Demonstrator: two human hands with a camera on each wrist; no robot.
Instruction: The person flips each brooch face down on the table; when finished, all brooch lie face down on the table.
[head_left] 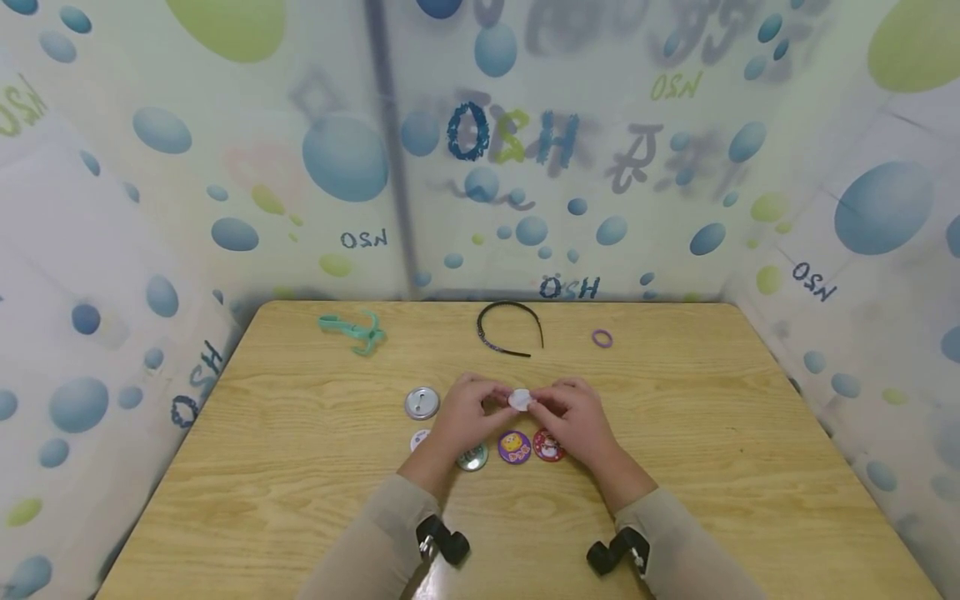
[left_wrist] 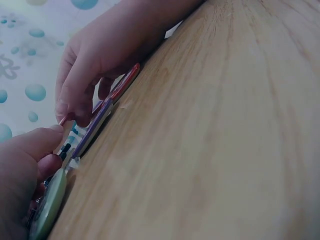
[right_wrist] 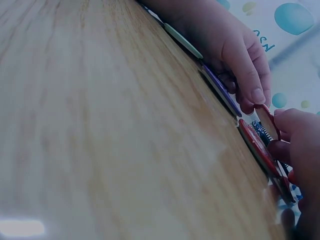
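Note:
A small round white disc (head_left: 520,400) with a reddish edge is held up over the table between both hands; its exact kind cannot be told. My left hand (head_left: 472,412) pinches its left side with thumb and fingers, and my right hand (head_left: 573,414) pinches the right side. In the right wrist view the disc (right_wrist: 269,122) stands tilted on edge. Just below the hands lie a purple button badge (head_left: 514,447) with a yellow figure, a red badge (head_left: 548,446) and a green badge (head_left: 472,457). The left forearm partly hides a white badge (head_left: 419,438).
Left of the hands a button badge (head_left: 422,403) lies face down, its pin showing. Along the back of the wooden table (head_left: 712,467) are a teal hair clip (head_left: 354,331), a black headband (head_left: 482,330) and a purple ring-shaped band (head_left: 602,338). Patterned curtains surround the table.

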